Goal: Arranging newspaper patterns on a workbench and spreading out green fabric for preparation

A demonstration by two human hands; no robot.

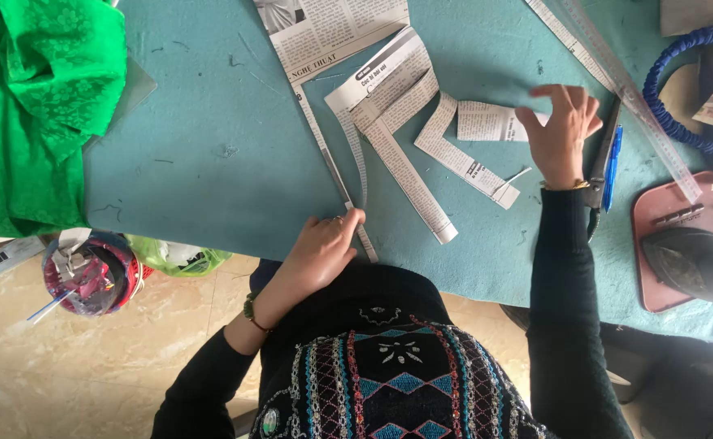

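1. The narrow newspaper strip (348,175) lies flat on the teal bench (210,162). Its long axis runs from the far edge of the bench, beside the uncut newspaper sheet (324,28), slanting down to the near edge, where its lower end points at me.
2. My left hand (320,256) rests on that lower end with fingers curled, fingertips pressing the strip onto the bench. I judge this pins the strip so it stays straight.
3. Just right of the strip, wider folded newspaper strips (409,130) fan out in the same slanting direction, touching one another.
4. Further right of the strip, my right hand (560,130) hovers open with fingers spread over a short newspaper piece (486,122), gripping nothing as far as I can see.
5. Beyond that hand, a blue pen (613,167) and dark scissors (596,183) lie side by side, with a clear ruler (633,97) slanting past them.
6. Well left of the strip, green fabric (39,106) is bunched at the bench's end.
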